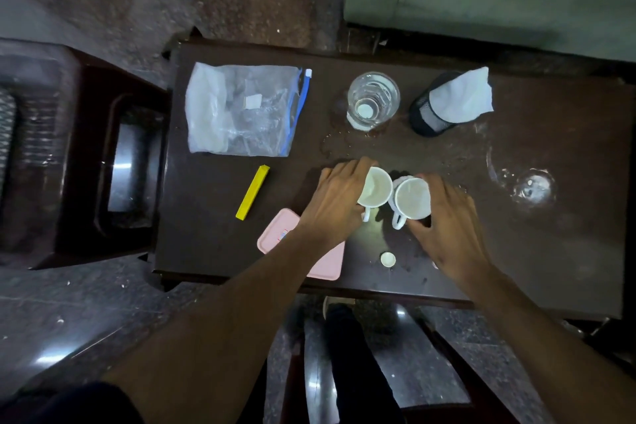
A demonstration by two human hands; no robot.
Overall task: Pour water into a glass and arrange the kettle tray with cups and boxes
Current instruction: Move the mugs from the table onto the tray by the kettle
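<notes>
Two white cups stand side by side in the middle of the dark table (213,244), handles toward me. My left hand (335,198) grips the left cup (377,188) from its left side. My right hand (451,224) grips the right cup (411,198) from its right side. A clear glass (373,100) holding water stands behind the cups, apart from both hands. A pink flat box (277,234) lies near the front edge, partly hidden under my left forearm. No kettle or tray shows in view.
A clear zip bag (241,110) lies at the back left, a yellow bar-shaped box (253,192) in front of it. A black mesh holder with white tissue (454,101) stands back right. A small white cap (388,259) lies near the front. Water wets the table around the glass. A dark chair (79,162) stands left.
</notes>
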